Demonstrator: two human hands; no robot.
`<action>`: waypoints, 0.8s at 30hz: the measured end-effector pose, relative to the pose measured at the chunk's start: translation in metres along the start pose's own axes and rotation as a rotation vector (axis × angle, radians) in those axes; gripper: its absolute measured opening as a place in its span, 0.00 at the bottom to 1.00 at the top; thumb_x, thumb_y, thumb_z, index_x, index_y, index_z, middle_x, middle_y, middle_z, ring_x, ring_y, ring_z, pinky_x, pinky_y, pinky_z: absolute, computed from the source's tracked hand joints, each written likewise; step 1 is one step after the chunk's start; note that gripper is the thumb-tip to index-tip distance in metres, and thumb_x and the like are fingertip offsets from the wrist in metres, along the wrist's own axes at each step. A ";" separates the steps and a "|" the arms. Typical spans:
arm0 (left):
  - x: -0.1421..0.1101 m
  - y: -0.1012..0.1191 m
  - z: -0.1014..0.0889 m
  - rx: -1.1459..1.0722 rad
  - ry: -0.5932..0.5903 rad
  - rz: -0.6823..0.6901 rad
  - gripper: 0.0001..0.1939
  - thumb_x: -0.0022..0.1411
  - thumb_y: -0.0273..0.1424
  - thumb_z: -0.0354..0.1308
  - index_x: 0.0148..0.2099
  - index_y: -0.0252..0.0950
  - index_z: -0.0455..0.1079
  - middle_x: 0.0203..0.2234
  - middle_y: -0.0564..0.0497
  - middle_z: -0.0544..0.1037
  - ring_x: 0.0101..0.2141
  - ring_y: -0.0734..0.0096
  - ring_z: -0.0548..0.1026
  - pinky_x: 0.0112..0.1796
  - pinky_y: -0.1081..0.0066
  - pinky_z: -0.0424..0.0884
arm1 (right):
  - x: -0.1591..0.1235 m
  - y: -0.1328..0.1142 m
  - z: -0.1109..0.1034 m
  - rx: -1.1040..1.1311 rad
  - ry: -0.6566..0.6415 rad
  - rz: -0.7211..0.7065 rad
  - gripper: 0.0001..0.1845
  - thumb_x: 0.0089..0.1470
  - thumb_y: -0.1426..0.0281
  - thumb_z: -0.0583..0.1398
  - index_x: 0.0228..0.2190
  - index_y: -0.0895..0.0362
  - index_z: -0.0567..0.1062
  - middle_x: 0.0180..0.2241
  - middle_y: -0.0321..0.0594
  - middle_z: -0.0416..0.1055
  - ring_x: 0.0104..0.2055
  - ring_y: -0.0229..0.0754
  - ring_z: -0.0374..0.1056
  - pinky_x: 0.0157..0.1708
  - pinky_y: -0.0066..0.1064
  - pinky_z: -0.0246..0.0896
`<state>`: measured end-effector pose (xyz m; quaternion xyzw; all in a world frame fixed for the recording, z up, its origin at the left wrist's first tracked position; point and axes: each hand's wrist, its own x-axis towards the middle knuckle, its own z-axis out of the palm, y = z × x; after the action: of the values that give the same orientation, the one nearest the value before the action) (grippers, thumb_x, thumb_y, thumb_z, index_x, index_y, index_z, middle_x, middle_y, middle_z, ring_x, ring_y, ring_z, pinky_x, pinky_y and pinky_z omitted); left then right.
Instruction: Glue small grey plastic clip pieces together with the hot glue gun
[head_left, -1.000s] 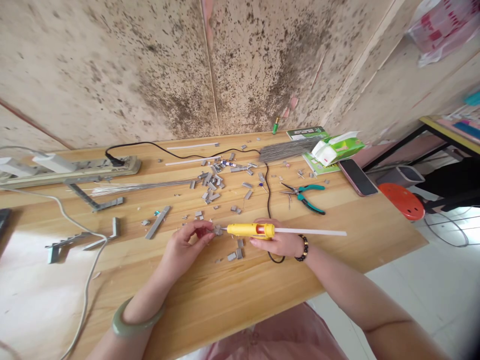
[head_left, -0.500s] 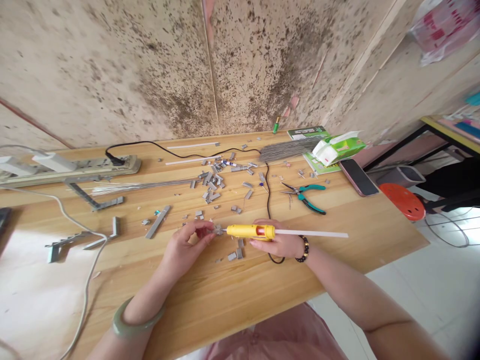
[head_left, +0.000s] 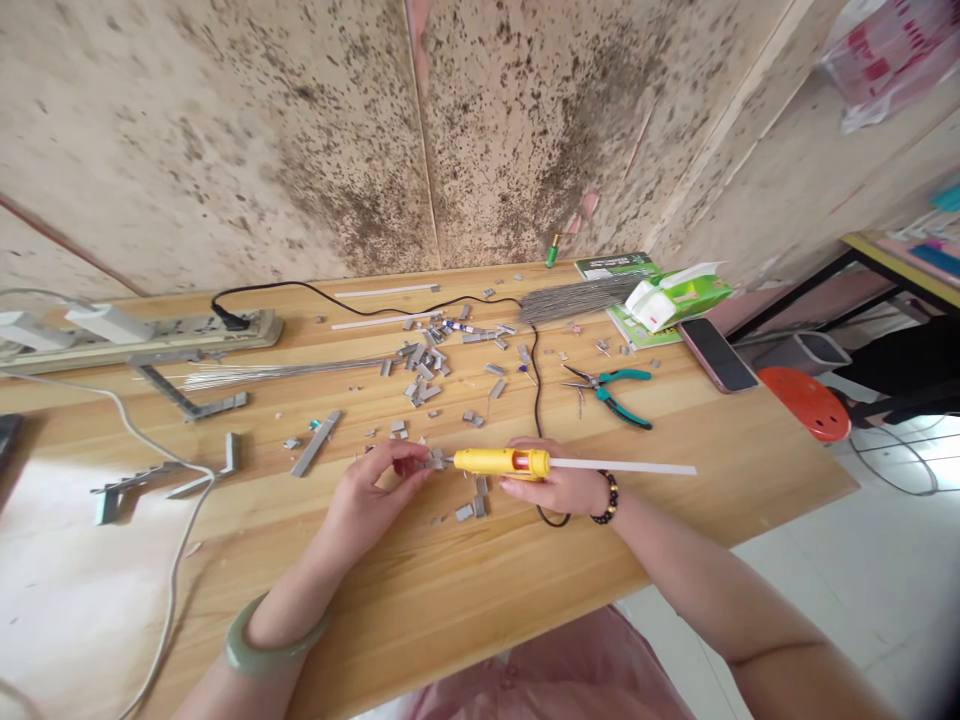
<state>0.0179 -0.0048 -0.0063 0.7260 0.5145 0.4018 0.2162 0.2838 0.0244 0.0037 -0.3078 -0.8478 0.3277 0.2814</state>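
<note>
My right hand [head_left: 553,478] is closed round the handle of a yellow glue gun [head_left: 491,461]. Out of the gun's rear end sticks a long white glue stick [head_left: 626,466], and its nozzle points left. Between the thumb and fingers of my left hand [head_left: 382,488] is a small grey block [head_left: 435,460], partly covered by the fingertips. The nozzle is at the block; whether they touch I cannot tell. Just below the gun lie a few loose grey blocks [head_left: 478,506]. A heap of similar grey pieces [head_left: 422,365] lies beyond my hands.
Pliers with teal handles [head_left: 619,398] lie right of the black cord [head_left: 537,375]. Farther back are a bundle of thin wires [head_left: 574,300], a tissue pack [head_left: 675,297] and a phone [head_left: 718,355]. At left are angled grey pieces [head_left: 180,395], a power strip [head_left: 259,330] and a white cable [head_left: 184,540].
Both hands stay nearly in place, with the glue gun held at the grey block throughout. Only a very slight shift of the view shows.
</note>
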 end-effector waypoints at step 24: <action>0.001 -0.002 0.001 -0.083 -0.051 0.002 0.09 0.58 0.31 0.60 0.42 0.40 0.72 0.31 0.53 0.78 0.29 0.73 0.74 0.33 0.72 0.72 | 0.000 0.002 0.001 0.025 -0.046 -0.042 0.11 0.58 0.65 0.56 0.26 0.56 0.68 0.27 0.36 0.66 0.33 0.39 0.63 0.39 0.30 0.62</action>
<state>0.0175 -0.0032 -0.0076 0.7269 0.4910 0.4043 0.2590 0.2842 0.0255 0.0019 -0.2786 -0.8561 0.3395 0.2725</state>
